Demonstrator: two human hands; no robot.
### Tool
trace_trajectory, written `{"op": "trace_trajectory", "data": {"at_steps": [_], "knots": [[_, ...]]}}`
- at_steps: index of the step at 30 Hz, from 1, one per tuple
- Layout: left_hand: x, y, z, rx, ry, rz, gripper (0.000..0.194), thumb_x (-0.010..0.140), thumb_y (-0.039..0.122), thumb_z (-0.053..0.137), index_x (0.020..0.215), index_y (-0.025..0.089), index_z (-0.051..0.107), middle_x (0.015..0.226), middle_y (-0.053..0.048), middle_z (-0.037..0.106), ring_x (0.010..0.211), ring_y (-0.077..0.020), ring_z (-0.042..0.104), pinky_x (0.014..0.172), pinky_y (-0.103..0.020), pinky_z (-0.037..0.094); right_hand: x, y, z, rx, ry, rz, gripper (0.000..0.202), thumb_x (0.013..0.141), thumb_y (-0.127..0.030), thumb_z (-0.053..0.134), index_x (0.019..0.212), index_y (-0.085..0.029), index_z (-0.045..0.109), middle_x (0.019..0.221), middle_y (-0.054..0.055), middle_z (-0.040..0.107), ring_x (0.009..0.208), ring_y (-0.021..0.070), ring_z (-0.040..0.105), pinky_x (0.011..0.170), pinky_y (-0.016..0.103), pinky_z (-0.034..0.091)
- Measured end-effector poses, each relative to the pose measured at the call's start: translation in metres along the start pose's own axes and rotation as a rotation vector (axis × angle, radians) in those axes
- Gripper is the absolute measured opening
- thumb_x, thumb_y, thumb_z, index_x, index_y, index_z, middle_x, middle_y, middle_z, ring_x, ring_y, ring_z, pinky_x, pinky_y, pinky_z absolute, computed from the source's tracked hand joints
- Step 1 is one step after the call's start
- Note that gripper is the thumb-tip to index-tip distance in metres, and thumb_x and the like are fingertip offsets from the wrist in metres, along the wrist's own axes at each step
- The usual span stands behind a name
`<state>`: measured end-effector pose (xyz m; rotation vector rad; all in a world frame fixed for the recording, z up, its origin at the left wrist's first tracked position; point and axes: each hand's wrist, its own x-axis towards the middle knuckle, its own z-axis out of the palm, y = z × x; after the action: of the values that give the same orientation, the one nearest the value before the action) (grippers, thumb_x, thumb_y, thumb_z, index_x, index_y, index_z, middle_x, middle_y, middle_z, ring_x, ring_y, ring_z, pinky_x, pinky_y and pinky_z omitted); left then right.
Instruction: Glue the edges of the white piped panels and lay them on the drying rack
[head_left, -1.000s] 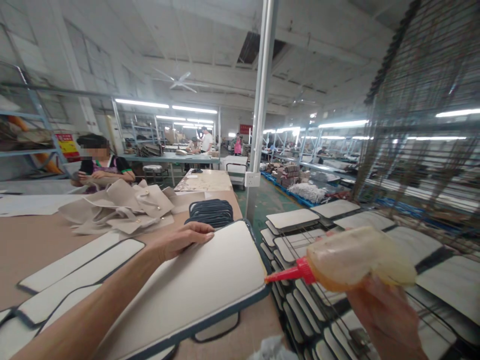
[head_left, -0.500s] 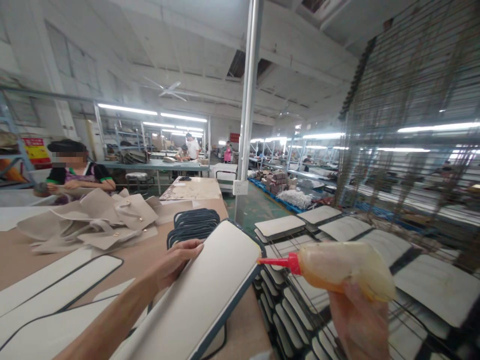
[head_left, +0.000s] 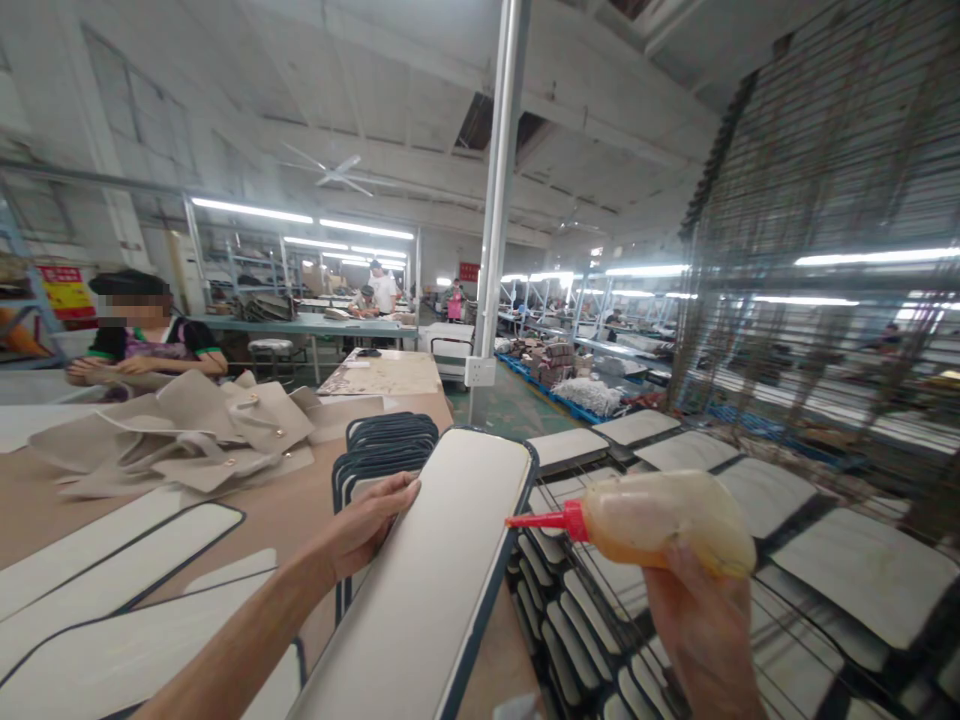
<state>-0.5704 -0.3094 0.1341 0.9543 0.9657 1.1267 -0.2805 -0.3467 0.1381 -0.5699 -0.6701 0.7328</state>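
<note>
My left hand [head_left: 375, 520] grips the left edge of a long cream panel [head_left: 442, 560] with rounded corners and a dark blue rim. The panel is tilted up in front of me. In my right hand [head_left: 697, 610] is a squeeze bottle [head_left: 667, 520] lying on its side, with amber liquid along its lower part. Its red nozzle [head_left: 544, 521] points left, and the tip is at the panel's right edge, near the dark rim. My right fingers wrap round the bottle from below.
Dark-rimmed frames [head_left: 386, 450] are stacked behind the panel. Beige pieces [head_left: 202, 430] are heaped on the table, with more cream panels [head_left: 165, 560] at left. Panels on wire racks [head_left: 870, 575] stand at right. A metal post [head_left: 499, 200] rises ahead. A co-worker [head_left: 150, 335] sits at far left.
My right hand has moved the bottle left, and its nozzle tip now sits lower along the panel's right edge. The panel has shifted slightly right and stands a little more upright.
</note>
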Motion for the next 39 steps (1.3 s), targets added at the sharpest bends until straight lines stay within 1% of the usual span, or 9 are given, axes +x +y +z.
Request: {"op": "trace_trajectory", "data": {"at_steps": [3, 5, 8, 11, 19, 24, 27, 31, 39], "knots": [[0.001, -0.002, -0.003, 0.019, -0.016, 0.014, 0.034, 0.065, 0.040, 0.077, 0.080, 0.017, 0.057, 0.066, 0.003, 0.062, 0.056, -0.0094, 0.057, 0.049, -0.018, 0.046, 0.002, 0.003, 0.000, -0.004, -0.023, 0.013, 0.054, 0.049, -0.027, 0.085, 0.100, -0.026, 0.068, 0.083, 0.003, 0.070, 0.084, 0.0219, 0.065, 0.081, 0.036, 0.053], [0.002, -0.002, -0.005, 0.036, -0.015, 0.015, 0.033, 0.066, 0.040, 0.076, 0.080, 0.017, 0.056, 0.067, 0.003, 0.061, 0.055, -0.0086, 0.056, 0.049, -0.017, 0.045, 0.002, 0.004, 0.000, 0.000, -0.040, 0.020, 0.060, 0.050, -0.027, 0.085, 0.107, -0.027, 0.065, 0.092, 0.003, 0.070, 0.086, 0.0208, 0.065, 0.080, 0.033, 0.053], [0.003, -0.003, -0.010, 0.058, -0.017, 0.009, 0.033, 0.068, 0.040, 0.075, 0.081, 0.017, 0.056, 0.068, 0.003, 0.061, 0.056, -0.0092, 0.057, 0.049, -0.018, 0.045, 0.001, 0.005, 0.000, 0.006, -0.057, 0.056, 0.061, 0.051, -0.027, 0.085, 0.109, -0.028, 0.064, 0.096, 0.002, 0.070, 0.082, 0.0182, 0.065, 0.073, 0.026, 0.054], [0.004, -0.004, -0.013, 0.043, -0.004, 0.000, 0.034, 0.066, 0.039, 0.076, 0.079, 0.017, 0.055, 0.066, 0.003, 0.061, 0.054, -0.0096, 0.056, 0.048, -0.019, 0.046, -0.003, 0.007, -0.002, 0.003, -0.061, 0.089, 0.061, 0.052, -0.027, 0.084, 0.109, -0.029, 0.064, 0.096, 0.002, 0.070, 0.077, 0.0172, 0.066, 0.071, 0.026, 0.054], [0.011, -0.008, -0.016, -0.032, -0.014, -0.021, 0.031, 0.065, 0.034, 0.077, 0.083, 0.016, 0.058, 0.068, 0.000, 0.066, 0.056, -0.0134, 0.061, 0.052, -0.023, 0.051, -0.017, 0.012, -0.007, -0.059, -0.068, 0.167, 0.067, 0.054, -0.031, 0.081, 0.118, -0.030, 0.059, 0.101, 0.006, 0.068, 0.090, 0.0280, 0.064, 0.081, 0.047, 0.051], [0.018, -0.007, -0.013, -0.027, 0.018, -0.040, 0.023, 0.071, 0.029, 0.073, 0.075, 0.016, 0.055, 0.061, 0.000, 0.063, 0.050, -0.0126, 0.059, 0.048, -0.023, 0.050, -0.023, 0.006, -0.007, -0.086, -0.033, 0.180, 0.066, 0.051, -0.031, 0.082, 0.114, -0.029, 0.061, 0.104, 0.006, 0.068, 0.102, 0.0298, 0.060, 0.098, 0.054, 0.039], [0.025, -0.006, -0.011, -0.034, 0.036, -0.036, 0.023, 0.072, 0.027, 0.072, 0.070, 0.017, 0.051, 0.057, 0.002, 0.060, 0.046, -0.0110, 0.057, 0.045, -0.021, 0.048, -0.026, 0.001, -0.007, -0.097, -0.027, 0.205, 0.066, 0.051, -0.033, 0.082, 0.113, -0.028, 0.062, 0.107, 0.007, 0.067, 0.105, 0.0319, 0.058, 0.101, 0.057, 0.033], [0.035, -0.002, -0.005, -0.025, 0.024, -0.042, 0.020, 0.073, 0.024, 0.070, 0.071, 0.016, 0.051, 0.058, 0.001, 0.062, 0.045, -0.0116, 0.057, 0.044, -0.022, 0.048, -0.028, -0.004, -0.008, -0.119, -0.028, 0.203, 0.067, 0.050, -0.035, 0.081, 0.114, -0.028, 0.060, 0.110, 0.008, 0.066, 0.109, 0.0354, 0.055, 0.096, 0.061, 0.036], [0.052, 0.009, 0.012, -0.010, -0.019, -0.053, 0.013, 0.076, 0.021, 0.068, 0.075, 0.012, 0.058, 0.063, -0.006, 0.067, 0.048, -0.0156, 0.061, 0.048, -0.027, 0.051, -0.032, -0.012, -0.020, -0.113, -0.052, 0.168, 0.066, 0.053, -0.036, 0.080, 0.115, -0.028, 0.060, 0.110, 0.009, 0.066, 0.108, 0.0362, 0.056, 0.093, 0.061, 0.040]]}}
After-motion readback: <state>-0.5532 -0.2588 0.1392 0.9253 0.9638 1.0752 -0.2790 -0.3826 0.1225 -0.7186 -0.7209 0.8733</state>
